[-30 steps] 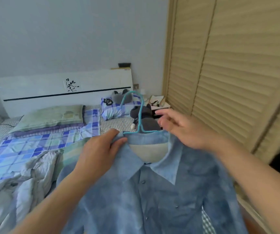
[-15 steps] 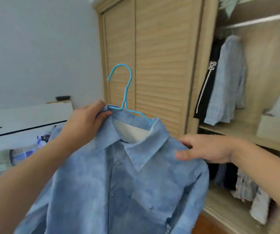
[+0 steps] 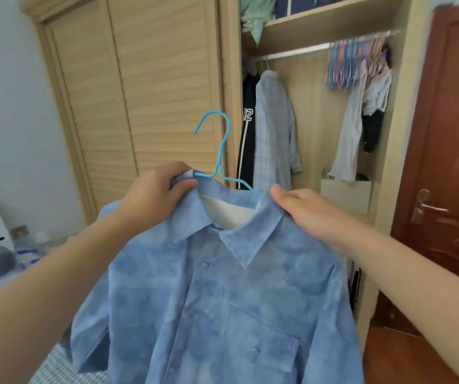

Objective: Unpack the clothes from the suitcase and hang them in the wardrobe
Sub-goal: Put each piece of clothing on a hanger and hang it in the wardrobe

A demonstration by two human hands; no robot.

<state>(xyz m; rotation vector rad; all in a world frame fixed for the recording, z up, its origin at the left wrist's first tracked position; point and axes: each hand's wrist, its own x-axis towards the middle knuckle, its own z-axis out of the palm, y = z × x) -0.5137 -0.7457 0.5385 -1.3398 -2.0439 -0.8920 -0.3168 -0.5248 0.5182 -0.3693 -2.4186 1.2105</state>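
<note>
Blue mottled denim fills the near middle of your view: the denim shirt [image 3: 217, 295] hangs on a light blue wire hanger [image 3: 218, 159], held up between your two hands in front of the wardrobe [image 3: 164, 79]. The hanger's hook stands upright above the collar, against the slatted wardrobe door.

Your left hand [image 3: 153, 195] grips the left shoulder of the shirt at the collar, fingers curled round the cloth and the hanger's left arm. Your right hand [image 3: 308, 214] lies on the right shoulder of the shirt, its thumb pressed along the collar's edge; the fingers are hidden behind the cloth, so you cannot tell whether they clasp it.

Beyond the shirt, on the right, the open wardrobe bay shows a metal rail [image 3: 294, 52] with a pale blue checked shirt [image 3: 274, 128] and a black garment [image 3: 247, 126] hanging at its left end, and a cluster of coloured hangers [image 3: 355, 62] with light clothes at its right end. A brown door [image 3: 449, 151] stands at the far right.

Compared with half a second ago, your view has swung further right, so more of the open bay and the brown door now show, and your right hand has moved up from the shirt's sleeve seam to the collar.
</note>
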